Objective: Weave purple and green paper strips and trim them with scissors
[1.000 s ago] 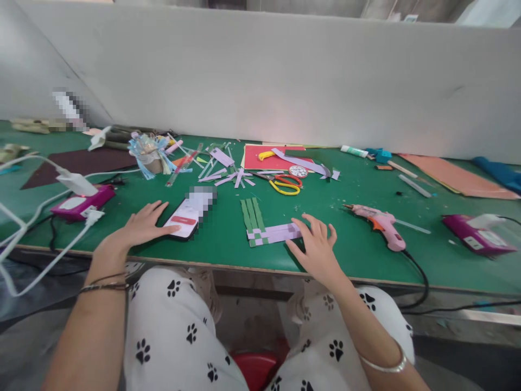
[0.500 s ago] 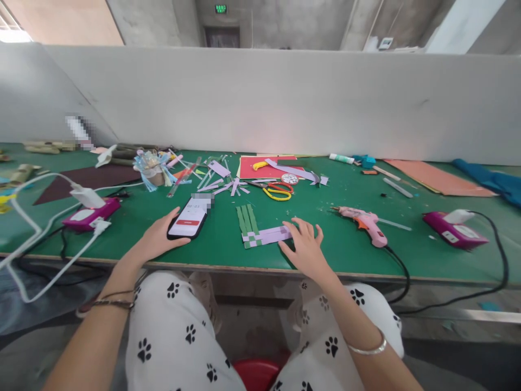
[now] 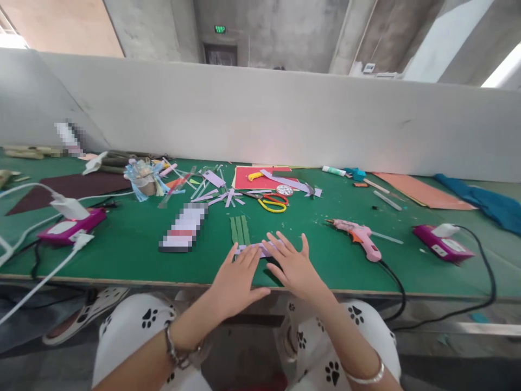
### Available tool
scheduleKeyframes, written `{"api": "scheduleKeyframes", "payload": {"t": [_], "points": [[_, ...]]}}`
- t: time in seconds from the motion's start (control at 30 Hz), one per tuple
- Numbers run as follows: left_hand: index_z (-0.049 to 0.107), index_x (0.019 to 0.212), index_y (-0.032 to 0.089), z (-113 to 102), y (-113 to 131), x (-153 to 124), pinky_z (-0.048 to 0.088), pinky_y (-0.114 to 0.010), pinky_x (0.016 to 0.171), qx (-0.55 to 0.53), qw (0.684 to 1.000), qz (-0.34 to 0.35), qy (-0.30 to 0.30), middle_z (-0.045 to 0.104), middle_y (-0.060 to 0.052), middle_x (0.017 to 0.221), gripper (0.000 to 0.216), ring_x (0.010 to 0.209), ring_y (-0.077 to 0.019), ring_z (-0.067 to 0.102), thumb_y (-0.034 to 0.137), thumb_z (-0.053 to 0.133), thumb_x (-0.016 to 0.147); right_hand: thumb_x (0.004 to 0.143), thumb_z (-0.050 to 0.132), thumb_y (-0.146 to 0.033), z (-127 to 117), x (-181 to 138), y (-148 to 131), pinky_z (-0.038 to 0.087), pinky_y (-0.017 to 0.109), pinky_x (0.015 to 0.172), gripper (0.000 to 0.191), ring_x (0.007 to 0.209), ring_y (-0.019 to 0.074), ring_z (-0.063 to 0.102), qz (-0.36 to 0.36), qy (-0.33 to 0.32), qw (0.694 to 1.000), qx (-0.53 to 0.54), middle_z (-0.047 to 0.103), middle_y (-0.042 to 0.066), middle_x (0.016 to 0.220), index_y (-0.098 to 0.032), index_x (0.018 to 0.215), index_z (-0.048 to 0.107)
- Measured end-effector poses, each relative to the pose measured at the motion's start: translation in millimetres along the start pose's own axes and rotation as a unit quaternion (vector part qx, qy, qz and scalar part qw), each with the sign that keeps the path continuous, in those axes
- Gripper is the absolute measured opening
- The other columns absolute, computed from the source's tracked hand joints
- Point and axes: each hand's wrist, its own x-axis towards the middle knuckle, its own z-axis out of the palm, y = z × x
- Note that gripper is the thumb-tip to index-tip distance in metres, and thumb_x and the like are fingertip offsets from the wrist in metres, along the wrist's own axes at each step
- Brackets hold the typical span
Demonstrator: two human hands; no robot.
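A weave of green and lilac paper strips lies near the front edge of the green table. My left hand rests flat over its near left part, fingers stretched out. My right hand lies flat on the lilac strips at its right, fingers spread. Neither hand grips anything. A phone lies to the left of my hands, untouched.
A pink glue gun with a black cord lies to the right. Yellow-and-red scissors, a red sheet and loose paper strips sit behind the weave. Purple devices with cables sit at both sides. A white partition backs the table.
My left hand has left the phone and moved right onto the paper weave beside my right hand. The camera has tilted up a little.
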Motion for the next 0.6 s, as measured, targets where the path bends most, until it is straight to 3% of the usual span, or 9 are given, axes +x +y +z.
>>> {"api": "scheduleKeyframes", "payload": {"t": [0.1,0.27,0.4,0.5,0.6], "points": [[0.043,0.13,0.008,15,8,3,0.029,-0.048,0.104,0.0,0.999,-0.033,0.03,0.044,-0.017,0.135,0.072,0.123,-0.0291,0.043,0.06,0.036,0.08,0.093,0.027,-0.039,-1,-1,0,-0.002,0.059,0.104,0.043,0.129,0.0237,0.034,-0.005,0.011,1.0,0.004,0.04,0.005,0.139,-0.025,0.13,0.045],[0.043,0.128,0.003,27,3,3,0.037,-0.047,0.099,-0.028,0.996,-0.033,0.076,0.046,-0.02,0.133,0.076,0.121,-0.0305,0.044,0.059,0.041,0.078,0.093,0.027,-0.039,-2,0,-12,-0.011,0.062,0.101,0.047,0.127,0.0281,0.036,0.077,0.075,0.994,-0.001,0.041,0.011,0.138,-0.017,0.13,0.046],[0.039,0.129,-0.002,37,-5,1,0.038,-0.041,0.098,-0.031,0.992,-0.031,0.115,0.043,-0.024,0.134,0.072,0.124,-0.0298,0.041,0.05,0.04,0.079,0.089,0.034,-0.045,-2,1,-29,0.006,0.052,0.108,0.057,0.13,0.0246,0.032,-0.006,-0.019,0.999,0.049,0.034,0.011,0.142,-0.015,0.137,0.035],[0.04,0.128,0.0,39,-10,-1,0.034,-0.044,0.101,-0.01,0.993,-0.035,0.111,0.043,-0.023,0.134,0.07,0.125,-0.0303,0.039,0.048,0.04,0.077,0.086,0.036,-0.052,-1,2,-33,0.013,0.049,0.108,0.066,0.132,0.0251,0.029,0.01,-0.076,0.995,0.07,0.032,0.011,0.143,-0.012,0.138,0.033],[0.041,0.128,0.002,36,-11,-2,0.029,-0.047,0.103,0.007,0.996,-0.034,0.083,0.042,-0.021,0.136,0.068,0.126,-0.0301,0.038,0.043,0.041,0.074,0.084,0.034,-0.059,-2,4,-31,0.012,0.051,0.109,0.073,0.132,0.0258,0.027,0.028,-0.106,0.991,0.08,0.029,0.011,0.144,-0.011,0.138,0.032]]}}
